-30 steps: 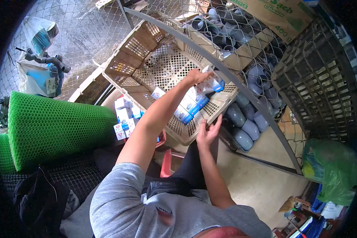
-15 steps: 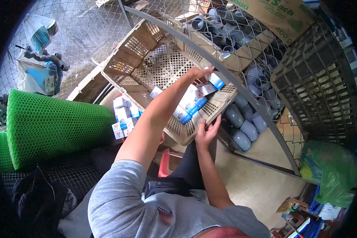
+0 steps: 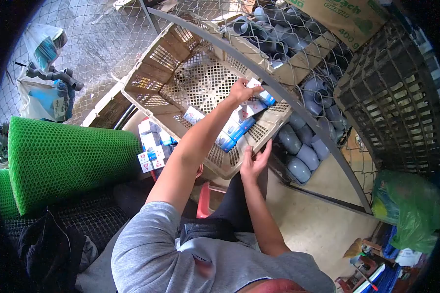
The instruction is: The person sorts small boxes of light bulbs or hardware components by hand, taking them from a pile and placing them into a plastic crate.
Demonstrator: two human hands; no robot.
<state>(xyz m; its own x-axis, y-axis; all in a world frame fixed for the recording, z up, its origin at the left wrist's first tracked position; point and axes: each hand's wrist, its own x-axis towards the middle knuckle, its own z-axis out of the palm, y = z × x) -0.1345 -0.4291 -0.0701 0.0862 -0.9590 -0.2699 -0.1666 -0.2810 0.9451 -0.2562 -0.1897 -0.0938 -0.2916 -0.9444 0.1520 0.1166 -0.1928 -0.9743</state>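
Observation:
A beige plastic crate (image 3: 154,63) with lattice walls lies tilted in front of me. Along its near right side, several small white-and-blue boxes (image 3: 237,129) stand in a row. My left hand (image 3: 242,91) reaches over them, fingers closed around a small white-and-blue box (image 3: 254,83) at the row's far end. Part of that box is hidden by the fingers. At the crate's near corner, my right hand (image 3: 254,166) grips the rim, thumb up against the wall and fingers beside it. More of these small boxes (image 3: 151,146) are stacked left of the crate, partly behind my left arm.
A metal-framed wire mesh (image 3: 322,132) arches close over the crate's far right side. Grey pipe fittings (image 3: 298,146) lie beyond it. A green mesh roll (image 3: 73,163) is at left, a dark crate (image 3: 391,102) at right. A red stool (image 3: 204,200) stands below.
My left hand has shifted slightly, and the box at its fingers now shows more of its white face. My right hand stays on the crate rim.

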